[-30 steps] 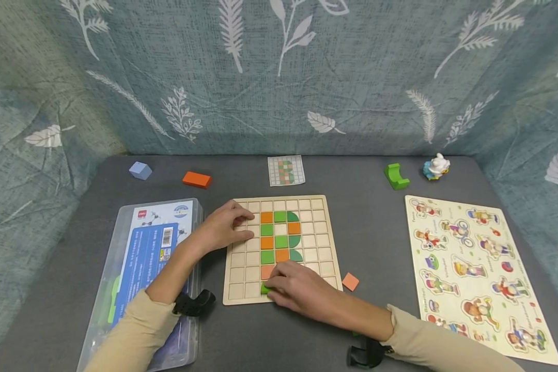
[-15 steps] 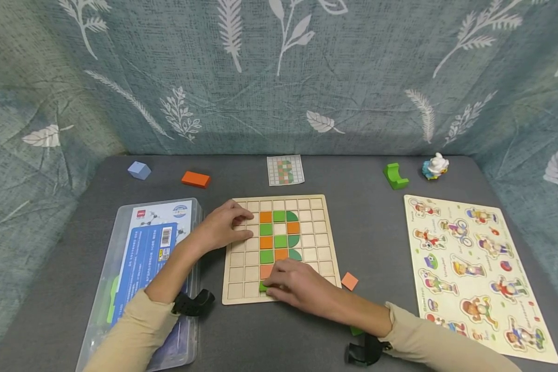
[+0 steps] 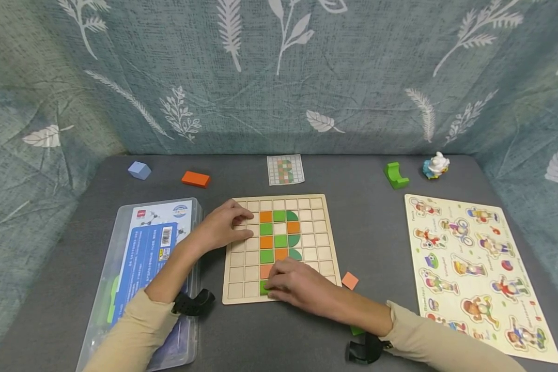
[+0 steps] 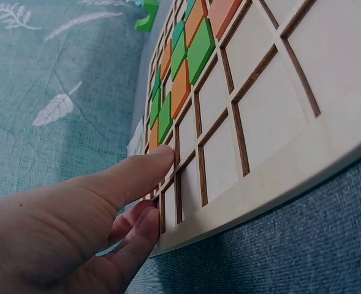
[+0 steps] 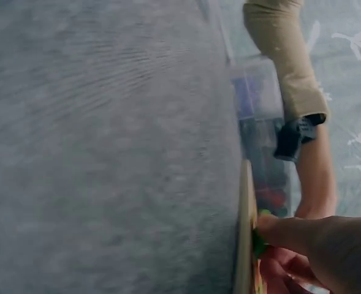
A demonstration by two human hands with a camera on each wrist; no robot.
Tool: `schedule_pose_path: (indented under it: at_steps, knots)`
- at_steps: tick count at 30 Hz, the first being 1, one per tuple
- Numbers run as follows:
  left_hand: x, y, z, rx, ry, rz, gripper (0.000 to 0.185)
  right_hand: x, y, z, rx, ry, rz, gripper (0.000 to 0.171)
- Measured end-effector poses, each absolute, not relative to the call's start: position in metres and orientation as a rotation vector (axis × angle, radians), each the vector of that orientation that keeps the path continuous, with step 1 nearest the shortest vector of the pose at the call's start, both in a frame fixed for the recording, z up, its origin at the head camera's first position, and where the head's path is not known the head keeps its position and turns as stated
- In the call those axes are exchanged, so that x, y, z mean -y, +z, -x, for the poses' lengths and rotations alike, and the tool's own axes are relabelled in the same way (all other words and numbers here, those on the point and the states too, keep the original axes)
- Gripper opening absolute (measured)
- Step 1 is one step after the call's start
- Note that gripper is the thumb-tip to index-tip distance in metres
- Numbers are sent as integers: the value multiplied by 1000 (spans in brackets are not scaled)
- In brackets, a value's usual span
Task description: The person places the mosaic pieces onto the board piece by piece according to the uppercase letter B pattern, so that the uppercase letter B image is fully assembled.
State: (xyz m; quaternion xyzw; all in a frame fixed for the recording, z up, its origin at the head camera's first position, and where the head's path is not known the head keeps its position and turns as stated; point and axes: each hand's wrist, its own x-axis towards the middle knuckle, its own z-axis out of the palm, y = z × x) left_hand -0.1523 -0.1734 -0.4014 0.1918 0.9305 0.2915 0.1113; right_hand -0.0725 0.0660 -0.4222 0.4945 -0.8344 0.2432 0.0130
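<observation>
Head overview; wrist close-ups of board (image 3: 242, 294)

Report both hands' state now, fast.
Left hand: open, fingers resting flat on the wooden grid board.
Right hand: fingertips pinch a small green square tile in the board's bottom row.

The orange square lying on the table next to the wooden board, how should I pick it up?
Probably pinch the orange square by two opposite edges, coming straight down from above. It is thin and lies flat on the grey table, apart from the wooden board, so its edges are free and only those give fingers purchase.
</observation>
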Motion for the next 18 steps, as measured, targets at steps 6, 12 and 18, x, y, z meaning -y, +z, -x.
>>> schedule_pose_path:
  at_steps: [6,12,18]
  knots:
    - [172,-401,153,-2734,858,-558,39,-68,-419,66,2463,301,-1564,5]
    - [172,-400,152,-2725,855,-545,40,-87,-417,67,2521,465,-1609,28]
    - [174,-401,152,-2724,867,-566,40,-138,-417,73,2519,783,-1418,40]
